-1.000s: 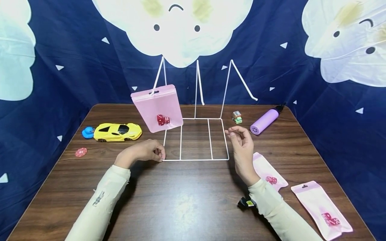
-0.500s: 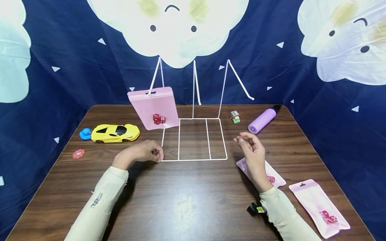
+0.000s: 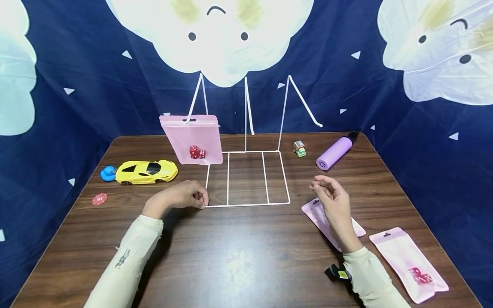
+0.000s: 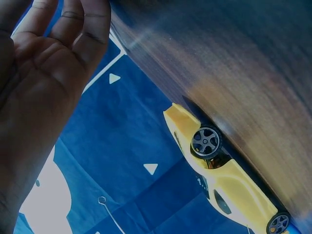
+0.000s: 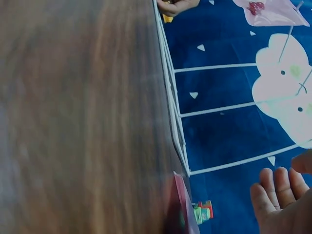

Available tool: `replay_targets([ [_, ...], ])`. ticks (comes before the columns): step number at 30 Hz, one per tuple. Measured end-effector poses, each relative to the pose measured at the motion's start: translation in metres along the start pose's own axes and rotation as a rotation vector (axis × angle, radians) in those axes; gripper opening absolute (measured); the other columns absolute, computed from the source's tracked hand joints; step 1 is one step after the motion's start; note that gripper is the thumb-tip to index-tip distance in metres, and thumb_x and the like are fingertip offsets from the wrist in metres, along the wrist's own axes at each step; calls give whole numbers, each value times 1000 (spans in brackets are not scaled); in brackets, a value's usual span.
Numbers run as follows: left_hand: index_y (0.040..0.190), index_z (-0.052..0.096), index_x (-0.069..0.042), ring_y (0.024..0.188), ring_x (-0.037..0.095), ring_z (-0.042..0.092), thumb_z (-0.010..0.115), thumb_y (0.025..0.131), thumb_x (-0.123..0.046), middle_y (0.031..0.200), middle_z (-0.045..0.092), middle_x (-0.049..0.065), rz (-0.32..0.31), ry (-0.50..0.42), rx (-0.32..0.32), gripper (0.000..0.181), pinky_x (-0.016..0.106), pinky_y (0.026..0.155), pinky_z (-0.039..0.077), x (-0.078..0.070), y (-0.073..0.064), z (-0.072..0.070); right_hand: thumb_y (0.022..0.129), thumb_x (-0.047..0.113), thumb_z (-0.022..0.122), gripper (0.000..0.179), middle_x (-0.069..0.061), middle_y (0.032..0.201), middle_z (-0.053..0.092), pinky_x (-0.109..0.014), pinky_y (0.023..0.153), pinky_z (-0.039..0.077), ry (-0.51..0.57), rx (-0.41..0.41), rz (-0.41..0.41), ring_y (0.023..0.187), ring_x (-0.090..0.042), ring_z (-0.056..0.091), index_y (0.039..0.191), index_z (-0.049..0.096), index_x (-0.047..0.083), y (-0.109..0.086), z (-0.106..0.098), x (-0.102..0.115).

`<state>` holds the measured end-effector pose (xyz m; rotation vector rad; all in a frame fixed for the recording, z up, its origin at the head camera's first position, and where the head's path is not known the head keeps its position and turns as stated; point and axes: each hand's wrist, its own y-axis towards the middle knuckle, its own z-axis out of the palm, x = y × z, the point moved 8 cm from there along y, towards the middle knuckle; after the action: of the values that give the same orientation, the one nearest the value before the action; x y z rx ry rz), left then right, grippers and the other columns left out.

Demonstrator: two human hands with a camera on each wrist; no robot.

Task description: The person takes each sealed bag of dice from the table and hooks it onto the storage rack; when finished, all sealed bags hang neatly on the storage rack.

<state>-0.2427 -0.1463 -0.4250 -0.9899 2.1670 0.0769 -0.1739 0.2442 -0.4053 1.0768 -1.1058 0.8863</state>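
Observation:
A white wire rack [image 3: 246, 205] with three tall hooked arms stands mid-table. My left hand [image 3: 179, 197] pinches the front left corner of its base. From the left hook hangs a pink zip pouch [image 3: 192, 137] with red dice [image 3: 197, 152] showing in it. My right hand [image 3: 336, 206] holds nothing, its fingers loosely bent, over a second pink pouch [image 3: 316, 214] lying on the table. In the right wrist view the right hand [image 5: 285, 202] shows with bare fingertips. The rack's middle and right hooks carry nothing.
Another pink pouch with dice [image 3: 404, 256] lies at the right. A yellow toy car [image 3: 146, 172], a blue duck [image 3: 109, 173] and a red chip [image 3: 99, 199] are at the left. Behind my right hand are a small toy truck [image 3: 299, 149] and a purple pump [image 3: 334, 153].
My right hand has moved right and toward me, away from the rack and over the pouch. The hanging pouch has swung slightly. My left hand has stayed at the rack's corner.

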Motion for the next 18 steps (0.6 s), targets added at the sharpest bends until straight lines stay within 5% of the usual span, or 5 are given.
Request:
replay_targets([
  [11,87,76,-8,74,10,56,76,90,7,78,64,-6,4,-17,13,15,26,70,48,0,-1,-2,99,-17,62,24,-1,99,76,-19,88,57,-10,-16,55,93,-9,75,123,60,-21,-6,-20,0],
  [18,86,76,-9,73,10,55,76,89,7,77,62,-6,6,-6,-5,16,26,69,47,0,-2,0,100,-13,65,24,4,98,76,-15,82,55,-140,54,75,92,-5,72,123,61,-20,-8,-26,-1],
])
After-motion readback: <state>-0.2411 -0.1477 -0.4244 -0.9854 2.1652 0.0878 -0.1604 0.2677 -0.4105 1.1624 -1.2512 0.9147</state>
